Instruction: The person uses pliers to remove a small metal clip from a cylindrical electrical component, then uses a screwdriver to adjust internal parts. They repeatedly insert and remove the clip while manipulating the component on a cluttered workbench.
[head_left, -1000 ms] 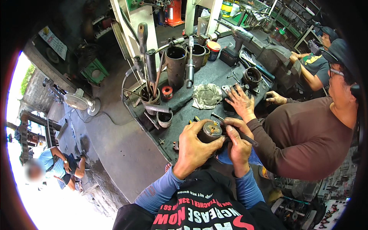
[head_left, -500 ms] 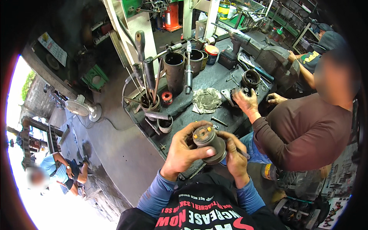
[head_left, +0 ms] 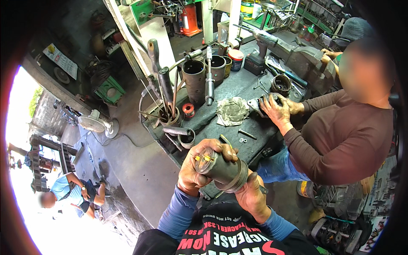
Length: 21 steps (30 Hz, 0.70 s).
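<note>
Cylindrical motor part [head_left: 223, 171] held tilted above the workbench [head_left: 250, 127] | my left hand [head_left: 197, 168] wrapped around its capped end | my right hand [head_left: 250, 195] cupped under its ribbed base

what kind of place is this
Most likely a mechanic's or motor repair workshop. The greasy metal workbench carries steel cylinder sleeves, a cordless drill and upright hand tools, and the left hand and right hand hold a cylindrical motor part.

Cluttered workbench [head_left: 238, 123], grey concrete floor [head_left: 140, 165] (bright daylight outside)
</note>
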{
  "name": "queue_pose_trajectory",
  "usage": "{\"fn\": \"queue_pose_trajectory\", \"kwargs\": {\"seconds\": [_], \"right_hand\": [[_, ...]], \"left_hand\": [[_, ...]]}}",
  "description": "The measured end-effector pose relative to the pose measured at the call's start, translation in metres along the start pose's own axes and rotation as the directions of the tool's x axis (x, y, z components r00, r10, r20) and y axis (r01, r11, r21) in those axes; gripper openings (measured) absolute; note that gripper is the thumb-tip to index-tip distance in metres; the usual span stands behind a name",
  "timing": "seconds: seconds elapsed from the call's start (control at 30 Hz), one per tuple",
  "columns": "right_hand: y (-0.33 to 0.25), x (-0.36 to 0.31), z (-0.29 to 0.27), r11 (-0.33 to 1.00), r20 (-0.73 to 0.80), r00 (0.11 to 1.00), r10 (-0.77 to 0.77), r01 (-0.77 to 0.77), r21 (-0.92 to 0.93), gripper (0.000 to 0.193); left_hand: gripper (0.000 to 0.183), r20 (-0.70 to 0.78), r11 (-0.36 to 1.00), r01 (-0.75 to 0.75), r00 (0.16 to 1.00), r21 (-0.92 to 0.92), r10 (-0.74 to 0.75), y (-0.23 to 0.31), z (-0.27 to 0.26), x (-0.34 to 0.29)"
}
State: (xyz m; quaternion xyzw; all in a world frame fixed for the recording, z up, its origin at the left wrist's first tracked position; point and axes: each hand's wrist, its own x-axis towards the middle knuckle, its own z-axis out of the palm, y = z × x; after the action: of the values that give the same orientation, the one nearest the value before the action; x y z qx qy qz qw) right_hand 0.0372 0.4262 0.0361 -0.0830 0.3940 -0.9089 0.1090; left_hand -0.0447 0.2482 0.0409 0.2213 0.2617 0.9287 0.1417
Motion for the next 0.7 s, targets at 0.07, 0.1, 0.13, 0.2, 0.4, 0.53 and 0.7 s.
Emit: {"fn": "queue_pose_trajectory", "kwargs": {"seconds": [0.07,0.1,0.13,0.2,0.4,0.53,0.7], "right_hand": [[-0.004,-0.001,0.007,0.999,-0.005,1.0,0.005,-0.005,-0.033,0.085],[-0.004,-0.003,0.007,0.998,-0.009,1.0,0.003,-0.004,-0.064,0.088],[-0.004,-0.004,0.008,0.995,-0.013,1.0,0.001,-0.003,-0.096,0.09],[-0.006,-0.003,0.012,0.992,-0.003,1.0,0.008,-0.008,-0.125,0.095],[-0.021,0.002,0.024,0.99,-0.021,0.997,0.077,-0.079,-0.116,0.096],[-0.018,0.002,0.016,0.993,-0.062,0.995,0.074,-0.08,-0.085,0.095],[-0.027,0.007,0.016,0.998,-0.16,0.985,0.064,-0.06,0.027,0.093]], "left_hand": [[0.083,0.05,1.0,-0.028,0.998,-0.005,0.028,-0.001,-0.007,-0.001],[0.082,0.049,0.999,-0.034,0.998,-0.017,0.035,-0.002,-0.008,-0.002],[0.082,0.048,0.999,-0.04,0.998,-0.028,0.041,-0.003,-0.008,-0.003],[0.08,0.06,0.998,-0.053,0.997,-0.042,0.055,-0.004,-0.009,-0.004],[0.08,0.099,0.997,-0.057,0.993,-0.05,0.062,-0.005,-0.009,-0.006],[0.086,-0.034,0.998,0.047,0.998,0.037,-0.046,0.005,0.005,-0.008],[0.109,-0.206,0.97,0.128,0.975,0.208,-0.085,0.019,0.022,-0.015]]}}
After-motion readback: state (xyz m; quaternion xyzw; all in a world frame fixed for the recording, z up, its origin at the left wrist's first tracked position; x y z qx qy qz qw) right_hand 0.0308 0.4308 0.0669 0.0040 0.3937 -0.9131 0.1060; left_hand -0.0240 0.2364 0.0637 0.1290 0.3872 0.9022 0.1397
